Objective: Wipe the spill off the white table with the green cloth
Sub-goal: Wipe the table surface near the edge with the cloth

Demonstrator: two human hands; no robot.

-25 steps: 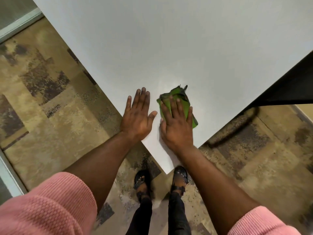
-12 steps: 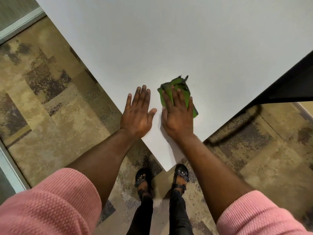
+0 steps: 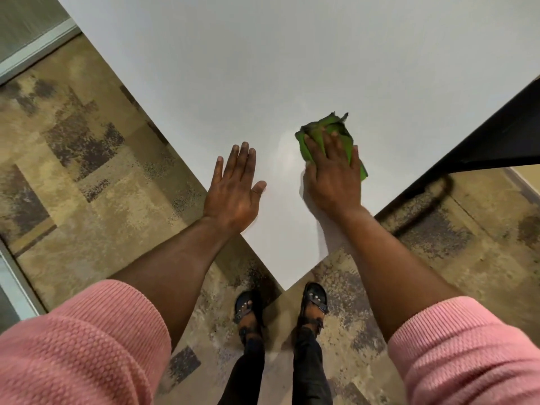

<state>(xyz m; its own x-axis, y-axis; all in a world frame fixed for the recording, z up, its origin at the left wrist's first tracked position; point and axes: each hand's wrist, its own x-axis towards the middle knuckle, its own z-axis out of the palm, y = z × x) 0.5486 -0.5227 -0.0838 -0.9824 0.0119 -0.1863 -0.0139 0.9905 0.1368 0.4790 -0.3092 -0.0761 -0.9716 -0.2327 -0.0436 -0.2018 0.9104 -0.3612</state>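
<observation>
Green cloth (image 3: 333, 133) on white table (image 3: 292, 68); pink ribbed sleeves (image 3: 79, 346); mottled tan-and-brown carpet (image 3: 87, 171).

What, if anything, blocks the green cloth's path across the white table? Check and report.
Nothing visible does. The right hand presses flat on the green cloth, and the white table ahead of it is bare. The left hand lies flat on the table beside it, near the left edge, apart from the cloth.

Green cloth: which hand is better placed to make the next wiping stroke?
Right. The right hand lies flat on the green cloth, pressing it to the white table; the left hand rests bare beside it.
</observation>
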